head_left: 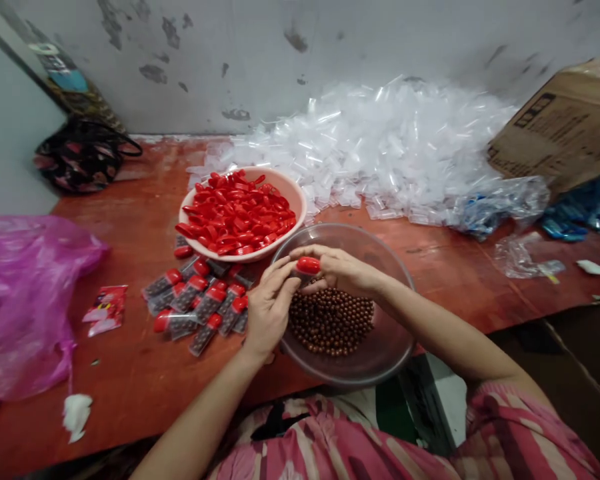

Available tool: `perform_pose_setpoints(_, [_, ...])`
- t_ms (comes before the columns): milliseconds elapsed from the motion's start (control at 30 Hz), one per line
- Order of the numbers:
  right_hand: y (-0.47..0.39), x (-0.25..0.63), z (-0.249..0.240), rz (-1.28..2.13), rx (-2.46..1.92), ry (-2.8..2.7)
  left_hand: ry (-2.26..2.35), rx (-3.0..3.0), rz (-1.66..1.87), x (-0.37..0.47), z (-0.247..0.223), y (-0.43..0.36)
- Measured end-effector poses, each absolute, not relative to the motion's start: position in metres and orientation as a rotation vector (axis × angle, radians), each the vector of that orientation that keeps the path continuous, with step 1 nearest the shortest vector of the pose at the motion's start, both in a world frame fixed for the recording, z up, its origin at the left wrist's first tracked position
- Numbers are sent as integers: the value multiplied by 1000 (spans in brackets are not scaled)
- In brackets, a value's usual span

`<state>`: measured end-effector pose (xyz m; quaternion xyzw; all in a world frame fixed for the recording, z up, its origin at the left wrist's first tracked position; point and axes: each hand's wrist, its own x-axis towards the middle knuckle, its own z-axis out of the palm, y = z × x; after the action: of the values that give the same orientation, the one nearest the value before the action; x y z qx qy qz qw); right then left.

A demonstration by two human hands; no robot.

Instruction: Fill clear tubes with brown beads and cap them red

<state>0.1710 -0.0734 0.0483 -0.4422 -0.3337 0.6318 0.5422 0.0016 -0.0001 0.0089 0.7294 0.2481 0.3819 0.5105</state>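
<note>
- Low in the frame, both forearms rise from a pink striped garment toward the centre.
- The left hand (269, 308) hangs over the left rim of the clear bowl (399, 347), its grip bent around what seems to be a small clear tube, though the tube itself is mostly hidden by the fingers.
- The right hand (341, 270) meets it from the right, its grip pinched on a red cap (308, 265) at centre frame, above the bowl.
- To cap well, I judge the left hand should hold the tube upright and steady over the bowl, so that any spilled piece falls back in, while the right presses the cap straight down, not at a slant.
- Inside the bowl lies a heap of brown beads (331, 321), just under both hands.
- Left of the bowl, on the red table (130, 373), a cluster of filled capped tubes (200, 303) lies flat; a finished one belongs there, clear of the rim.
- Behind that, the pink bowl (295, 197) of loose red caps sits within easy reach.
- Far across the upper right, a heap of empty clear tubes (380, 147) lies against the wall, beside a cardboard box (565, 127).
</note>
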Motion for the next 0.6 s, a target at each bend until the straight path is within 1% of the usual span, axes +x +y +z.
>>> perform_pose_setpoints(33, [-72, 185, 52, 1390, -1109, -878, 633, 1748, 930, -2, 11, 4])
perform_pose_setpoints(100, [-70, 225, 56, 1000, -1341, -1013, 732, 1774, 981, -14, 14, 15])
perform_pose_setpoints(167, [-68, 276, 52, 542, -1774, -1062, 858, 1832, 1058, -30, 12, 31])
perform_pose_setpoints(233, [-65, 326, 39, 296, -2356, -1053, 984, 1894, 1120, -49, 4, 52])
perform_pose_setpoints(267, [-63, 347, 31, 233, -2657, -1061, 1052, 1925, 1135, -58, -2, 63])
perform_pose_setpoints(333, [-59, 379, 14, 185, -2854, -1000, 1177, 1982, 1136, -75, -18, 84])
perform_pose_setpoints(467, [-48, 404, -10, 200, -3030, -895, 1300, 2126, 1221, -98, -42, 110])
perform_pose_setpoints(600, [-40, 409, -19, 257, -3112, -886, 1258, 2233, 1230, -95, -35, 102])
